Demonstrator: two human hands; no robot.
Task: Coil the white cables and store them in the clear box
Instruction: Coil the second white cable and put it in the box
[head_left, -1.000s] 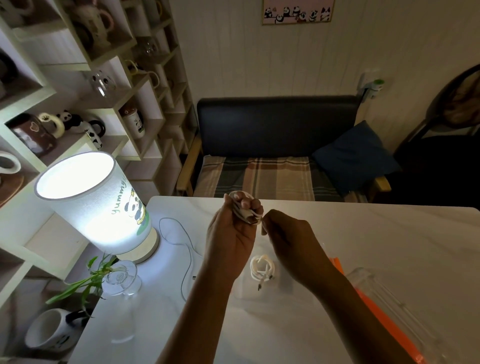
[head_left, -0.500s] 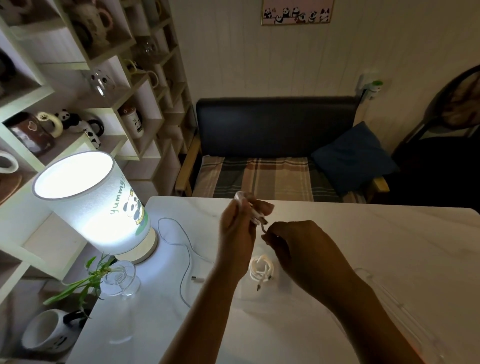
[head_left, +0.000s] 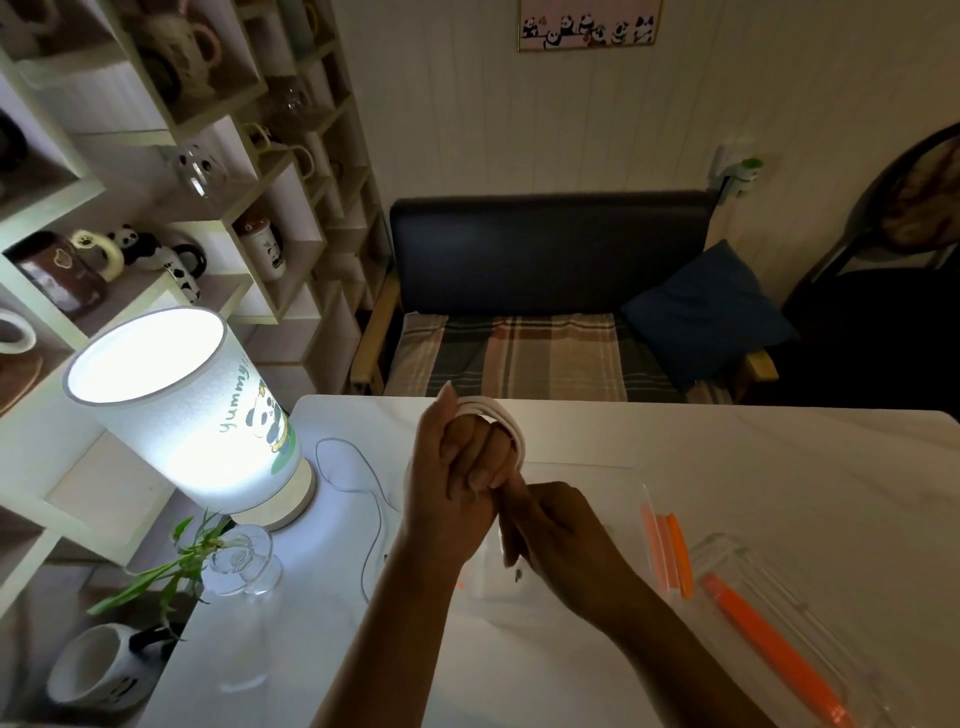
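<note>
Left hand (head_left: 462, 478) raised above the bench (head_left: 753, 467), fingers curled shut around a coil of white cable (head_left: 496, 415) whose loops arch over the knuckles at 12 o'clock. Right hand (head_left: 558, 525) pressed against it from 4 o'clock, fingers pinched together just under the left palm, probably on the cable's loose end, though the tip itself stays hidden.

Soft, light and springy by the look of it: loops likely to fan open once the squeeze eases. Best held across the whole bundle at the crossing point, with the tail tucked or wrapped round the middle, not pulled by the plug. Smooth jacket, so probably slippery; a firm pinch rather than a loose cradle. No real risk of breakage, only of sharp kinks at the connector.

Directly beneath the hands, clear box (head_left: 582, 478), lid off, orange clips (head_left: 670, 551) on its wall at 3 o'clock; contents hidden by the wrists. Farther out at 4 o'clock, clear lid (head_left: 769, 587) with an orange latch. At 9 o'clock, thin lamp cord (head_left: 363, 483) trailing across the bench to a lit lamp (head_left: 182, 415), with a small glass vase (head_left: 241, 564) at 8 o'clock.
</note>
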